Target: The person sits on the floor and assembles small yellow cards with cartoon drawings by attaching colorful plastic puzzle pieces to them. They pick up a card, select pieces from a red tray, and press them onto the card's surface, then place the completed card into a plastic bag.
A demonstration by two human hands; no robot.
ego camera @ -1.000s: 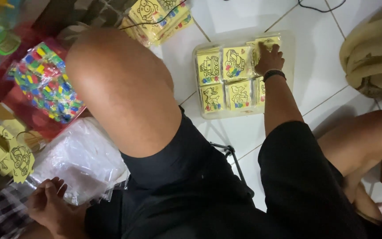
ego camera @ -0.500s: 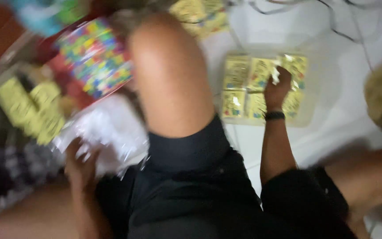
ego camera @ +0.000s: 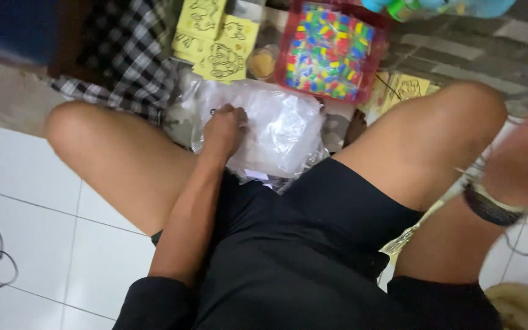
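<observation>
My left hand [ego camera: 222, 129] lay in the upper middle of the frame, fingers curled down onto a pile of clear plastic bags [ego camera: 279, 131], pinching the top film. My right hand [ego camera: 524, 156] was a blur at the right edge, a dark wristband [ego camera: 490, 208] on it; I could not tell whether it was closed. Just above the bags sat a red tray of coloured pieces [ego camera: 328, 52], and yellow drawing cards [ego camera: 215, 40] to its left, beside checked cloth [ego camera: 126, 58].
</observation>
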